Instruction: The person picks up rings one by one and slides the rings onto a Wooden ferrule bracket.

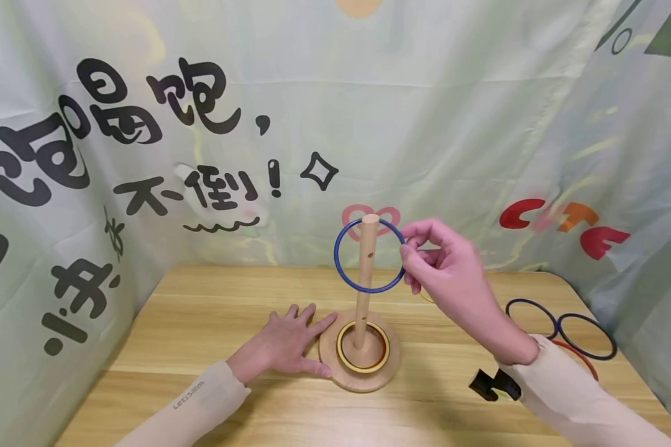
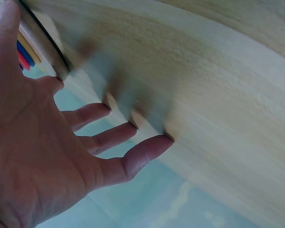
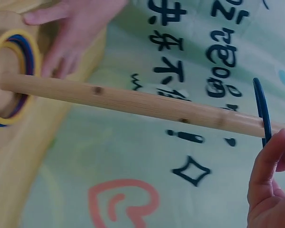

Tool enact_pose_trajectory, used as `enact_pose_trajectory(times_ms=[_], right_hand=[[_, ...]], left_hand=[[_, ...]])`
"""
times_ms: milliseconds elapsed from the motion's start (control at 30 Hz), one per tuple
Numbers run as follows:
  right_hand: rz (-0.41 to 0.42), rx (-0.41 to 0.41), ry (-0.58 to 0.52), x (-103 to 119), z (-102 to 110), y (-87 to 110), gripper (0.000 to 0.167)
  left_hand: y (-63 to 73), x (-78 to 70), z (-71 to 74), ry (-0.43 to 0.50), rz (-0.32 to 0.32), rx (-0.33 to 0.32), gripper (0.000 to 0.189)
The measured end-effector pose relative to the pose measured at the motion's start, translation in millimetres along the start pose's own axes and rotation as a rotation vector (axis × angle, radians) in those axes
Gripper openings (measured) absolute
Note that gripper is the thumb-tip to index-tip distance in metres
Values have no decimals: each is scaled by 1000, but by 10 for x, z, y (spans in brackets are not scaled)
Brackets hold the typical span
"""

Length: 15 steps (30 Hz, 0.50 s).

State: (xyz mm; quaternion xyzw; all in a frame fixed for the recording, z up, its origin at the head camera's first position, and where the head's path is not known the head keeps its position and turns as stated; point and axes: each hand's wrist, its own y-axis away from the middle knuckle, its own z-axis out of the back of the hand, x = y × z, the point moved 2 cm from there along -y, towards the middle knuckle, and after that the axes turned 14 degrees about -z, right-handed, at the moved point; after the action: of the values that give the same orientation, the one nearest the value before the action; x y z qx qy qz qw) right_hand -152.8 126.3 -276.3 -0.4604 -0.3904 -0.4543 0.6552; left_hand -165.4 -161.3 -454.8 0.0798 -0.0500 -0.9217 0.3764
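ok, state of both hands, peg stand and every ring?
Left hand: spread, touching base
Right hand: pinching blue ring
Blue ring: held, around peg near its top
Peg: upright
Base: flat on table
Stacked rings: around peg's foot, yellow uppermost
Two dark rings: lying on table
Red ring: on table, partly hidden
Far yellow ring: mostly hidden

The head view faces forward and down; both wrist views look closer, the right also showing the peg (image 1: 365, 276).
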Motion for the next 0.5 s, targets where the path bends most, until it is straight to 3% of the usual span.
enact_pose_trajectory(times_ms=[200, 500], right_hand=[[-92, 55, 70, -336, -141, -3, 18], [-143, 111, 76, -813, -282, 68, 25]], left_hand=[[2, 2, -14, 3, 5, 2, 113], [-1, -2, -10, -15, 7, -7, 113]])
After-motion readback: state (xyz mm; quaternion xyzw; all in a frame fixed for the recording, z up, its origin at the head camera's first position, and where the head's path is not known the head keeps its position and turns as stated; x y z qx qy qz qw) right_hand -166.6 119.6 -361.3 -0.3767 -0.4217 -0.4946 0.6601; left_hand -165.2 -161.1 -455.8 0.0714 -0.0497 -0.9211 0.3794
